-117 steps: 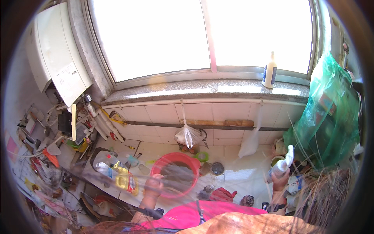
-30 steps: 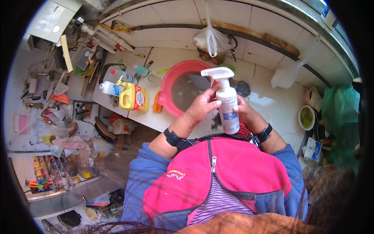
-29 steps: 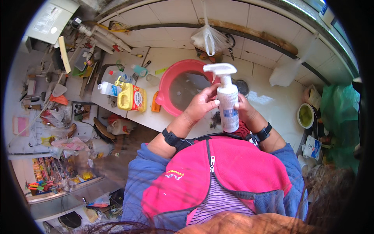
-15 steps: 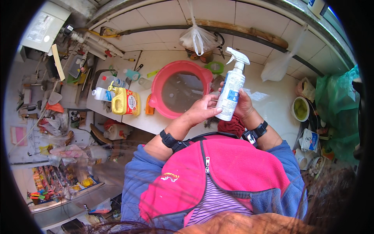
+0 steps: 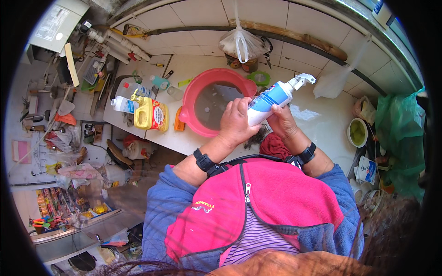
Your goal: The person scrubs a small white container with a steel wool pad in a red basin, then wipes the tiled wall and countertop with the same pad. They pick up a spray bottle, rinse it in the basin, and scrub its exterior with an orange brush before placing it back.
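Observation:
Both hands grip a white and blue spray bottle (image 5: 268,104) over the front of the white counter, tilted with its trigger head up to the right. My left hand (image 5: 237,118) is wrapped round the lower end of the bottle. Nearer the neck, my right hand (image 5: 283,120) holds its right side, thumb against the label. Left of the bottle stands a pink basin (image 5: 186,103) with murky water in it. A dark red cloth (image 5: 273,145) lies on the counter below my right hand. Beside it is a small dark tangled clump (image 5: 254,139), partly hidden by my left hand.
A yellow pump jug (image 5: 151,115), white bottle (image 5: 122,105) and orange object (image 5: 179,120) stand left of the basin. Behind it are a green lid (image 5: 258,78) and a hanging white plastic bag (image 5: 239,43). To the right sit a white bowl (image 5: 357,131) and green plastic bag (image 5: 398,133).
The spray bottle has gone from nearly upright to leaning right, and turned to show another side of its label. My left hand has shifted to wrap round its lower end.

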